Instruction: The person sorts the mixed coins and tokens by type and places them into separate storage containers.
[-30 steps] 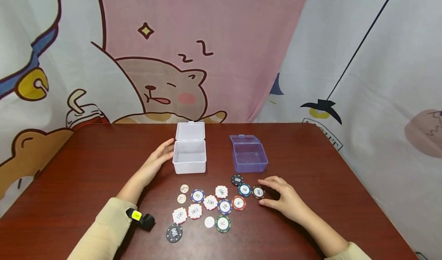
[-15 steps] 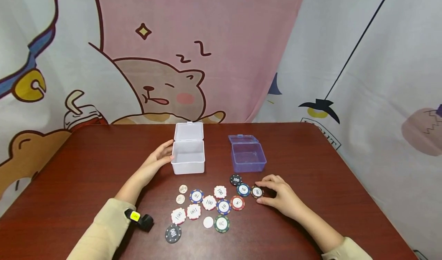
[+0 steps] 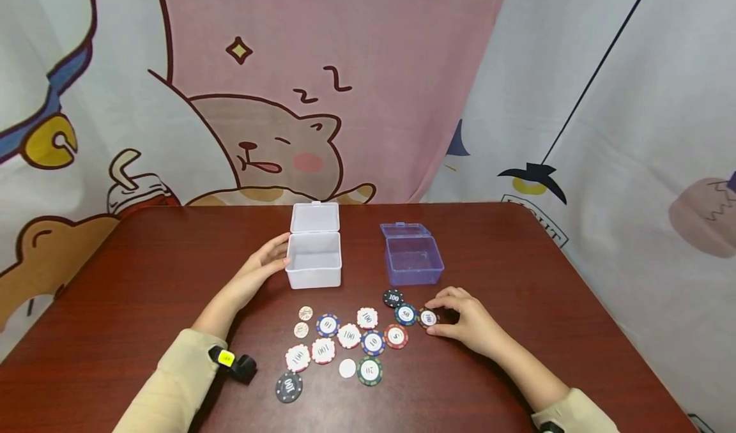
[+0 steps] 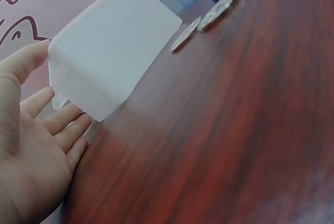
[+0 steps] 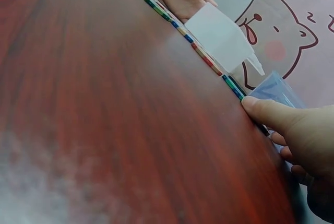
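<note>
My left hand (image 3: 259,274) rests against the left side of a white plastic box (image 3: 314,277), whose lid stands flipped back. In the left wrist view its fingers (image 4: 67,119) lie extended at the box's wall, with the thumb at the top edge. My right hand (image 3: 473,323) pinches a dark poker chip (image 3: 428,318) marked 100 by its edges, between thumb and forefinger, at the right end of the chips. Right beside that chip lie a blue 50 chip (image 3: 406,314) and a black 100 chip (image 3: 393,297). The right wrist view shows the thumb (image 5: 266,110) low at the tabletop.
A translucent blue box (image 3: 414,270) with its lid tipped back stands right of the white one. Across the table (image 3: 494,248) lie several chips, among them a red one (image 3: 396,336) and a green one (image 3: 370,370), plus small coins (image 3: 305,313). A patterned curtain hangs behind.
My right thumb and forefinger have closed in from beside the dark chip onto its edges. The left hand stays at the white box. The view has shifted slightly.
</note>
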The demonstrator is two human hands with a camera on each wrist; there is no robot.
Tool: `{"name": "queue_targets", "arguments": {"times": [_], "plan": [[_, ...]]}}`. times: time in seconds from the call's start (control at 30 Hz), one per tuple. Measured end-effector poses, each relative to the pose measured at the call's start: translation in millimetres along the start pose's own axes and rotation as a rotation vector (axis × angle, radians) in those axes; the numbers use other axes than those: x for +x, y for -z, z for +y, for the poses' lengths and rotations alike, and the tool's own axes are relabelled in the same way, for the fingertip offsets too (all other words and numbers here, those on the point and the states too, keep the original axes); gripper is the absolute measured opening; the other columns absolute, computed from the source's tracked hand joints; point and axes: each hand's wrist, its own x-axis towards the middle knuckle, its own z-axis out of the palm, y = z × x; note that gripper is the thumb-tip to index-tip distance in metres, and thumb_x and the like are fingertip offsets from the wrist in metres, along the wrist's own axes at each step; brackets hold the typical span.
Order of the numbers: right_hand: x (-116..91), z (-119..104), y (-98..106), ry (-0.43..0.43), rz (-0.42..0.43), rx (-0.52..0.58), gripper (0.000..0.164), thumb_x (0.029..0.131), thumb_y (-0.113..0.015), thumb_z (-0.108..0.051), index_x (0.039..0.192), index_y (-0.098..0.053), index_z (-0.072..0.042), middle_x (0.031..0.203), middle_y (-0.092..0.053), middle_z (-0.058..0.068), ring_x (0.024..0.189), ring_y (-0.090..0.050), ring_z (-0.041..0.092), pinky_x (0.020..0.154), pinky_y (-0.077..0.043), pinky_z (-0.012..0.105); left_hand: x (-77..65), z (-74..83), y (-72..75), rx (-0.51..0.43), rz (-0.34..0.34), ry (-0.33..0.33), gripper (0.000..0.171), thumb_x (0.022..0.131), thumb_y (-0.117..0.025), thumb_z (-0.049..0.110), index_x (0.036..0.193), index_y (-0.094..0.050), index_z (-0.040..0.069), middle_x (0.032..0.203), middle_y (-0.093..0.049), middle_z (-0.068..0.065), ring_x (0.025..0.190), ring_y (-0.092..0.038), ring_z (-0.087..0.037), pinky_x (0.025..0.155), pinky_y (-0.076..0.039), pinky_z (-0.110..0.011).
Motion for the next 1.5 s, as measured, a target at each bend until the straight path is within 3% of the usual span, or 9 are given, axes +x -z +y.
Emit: {"name": "queue_targets", "arguments": {"times": [0.3,0.4,0.63,0.87,1.07,1.5], "plan": [[2.4,0.8,-1.9,0.041,0.02,-0.002,0.034,0.068,-0.088,-0.024,0.096,-0.07,-0.018,0.093,-0.059,-0.013,0.088,-0.052,0.01,0.074,-0.044,0.03,0.7,-2.6,-0.4,-0.002,-0.008,-0.016,0.059,0.097,-0.054,0.014,0.149,-0.028,0.005,0.145,-0.037,-0.024,0.133,-0.032,-0.033,0.105,-0.024,-0.049],[1.9,0.5,-1.9,0.046,0.025,0.013,0.034,0.068,-0.088,-0.023,0.096,-0.069,-0.018,0.092,-0.059,-0.012,0.087,-0.052,0.009,0.074,-0.044,0.029,0.5,-2.0,-1.3,-0.009,-0.01,-0.018,0.06,0.097,-0.054,0.013,0.149,-0.027,0.005,0.145,-0.037,-0.024,0.133,-0.032,-0.034,0.105,-0.022,-0.051],[2.0,-1.8,-1.1,0.052,0.068,0.041,0.035,0.066,-0.089,-0.021,0.095,-0.069,-0.019,0.089,-0.059,-0.013,0.082,-0.052,0.01,0.071,-0.044,0.028,0.9,-1.8,-1.6,0.008,-0.011,-0.017,0.06,0.097,-0.054,0.012,0.15,-0.026,0.006,0.144,-0.038,-0.025,0.13,-0.037,-0.037,0.102,-0.03,-0.041],[7.5,-11.5,0.4,0.055,0.103,0.064,0.034,0.066,-0.089,-0.019,0.093,-0.069,-0.021,0.084,-0.06,-0.014,0.078,-0.052,0.011,0.068,-0.044,0.026,0.7,-2.0,-1.7,-0.001,-0.014,-0.019,0.062,0.097,-0.055,0.012,0.151,-0.025,0.008,0.144,-0.038,-0.025,0.129,-0.036,-0.038,0.104,-0.026,-0.049],[15.0,-20.9,1.0,0.052,0.127,0.054,0.035,0.065,-0.09,-0.018,0.093,-0.069,-0.022,0.083,-0.059,-0.015,0.078,-0.052,0.01,0.067,-0.044,0.026,0.3,-2.8,-0.4,0.014,-0.012,-0.021,0.061,0.097,-0.055,0.013,0.151,-0.026,0.01,0.144,-0.038,-0.024,0.129,-0.036,-0.038,0.1,-0.032,-0.036],[38.9,-41.4,0.7,0.102,0.183,0.072,0.036,0.063,-0.09,-0.015,0.092,-0.07,-0.016,0.083,-0.06,-0.015,0.079,-0.052,0.009,0.067,-0.045,0.025,0.0,-1.6,0.7,-0.002,-0.012,-0.031,0.061,0.097,-0.054,0.012,0.15,-0.026,0.007,0.145,-0.036,-0.026,0.129,-0.037,-0.039,0.094,-0.036,-0.021]]}}
